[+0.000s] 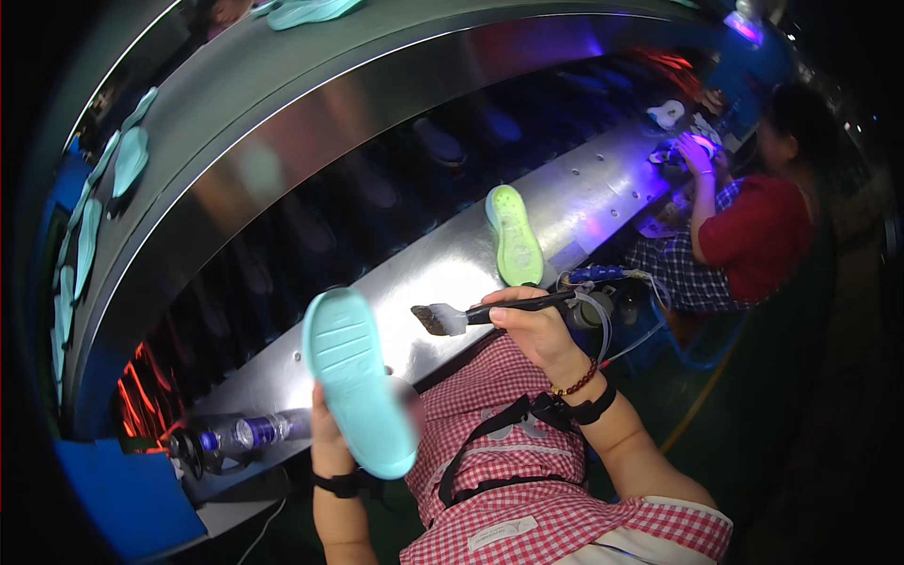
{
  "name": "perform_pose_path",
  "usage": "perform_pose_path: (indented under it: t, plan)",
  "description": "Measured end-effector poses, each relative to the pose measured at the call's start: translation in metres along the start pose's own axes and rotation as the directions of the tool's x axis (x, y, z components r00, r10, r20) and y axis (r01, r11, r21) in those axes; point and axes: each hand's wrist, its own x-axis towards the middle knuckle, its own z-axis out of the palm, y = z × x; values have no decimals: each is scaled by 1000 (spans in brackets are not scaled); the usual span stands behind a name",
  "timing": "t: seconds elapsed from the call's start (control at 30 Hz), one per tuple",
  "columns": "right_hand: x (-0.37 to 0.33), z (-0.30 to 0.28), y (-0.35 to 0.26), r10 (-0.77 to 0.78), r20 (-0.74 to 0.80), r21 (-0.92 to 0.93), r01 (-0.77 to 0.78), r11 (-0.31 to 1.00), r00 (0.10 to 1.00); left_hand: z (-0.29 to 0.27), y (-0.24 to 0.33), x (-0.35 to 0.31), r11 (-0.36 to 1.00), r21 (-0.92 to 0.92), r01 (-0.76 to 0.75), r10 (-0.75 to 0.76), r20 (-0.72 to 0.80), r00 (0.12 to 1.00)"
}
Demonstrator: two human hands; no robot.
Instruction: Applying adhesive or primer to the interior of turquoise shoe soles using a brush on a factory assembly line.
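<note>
My left hand [329, 438] grips a light turquoise shoe sole [356, 377] by its edge, holding it tilted over the near side of the metal bench. Most of those fingers are hidden behind the sole. In my right hand [535, 328] is a brush [450, 319] with a black handle, its dark-tipped bristles pointing left toward the sole but apart from it. Thin clear tubing runs near the handle's end. Beyond the brush, a yellow-green shoe sole [514, 237] lies on the bench.
The shiny metal bench [574, 184] runs along a conveyor [377, 42] carrying turquoise soles [88, 240]. Bottles [254, 431] lie at the bench's left end. To the right, a co-worker in a red top [758, 226] handles a shoe part under violet light.
</note>
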Motion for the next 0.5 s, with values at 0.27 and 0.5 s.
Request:
perform_pose_path:
  t: [0.27,0.5]
  plan:
    - [13,46,30,128,145,-357,-69,932,981,49,-56,22,926,-369,-83,91,6,996]
    - [-1,77,43,-214,581,-663,609,436,786,52,-65,32,891,-244,-382,227,-491,841]
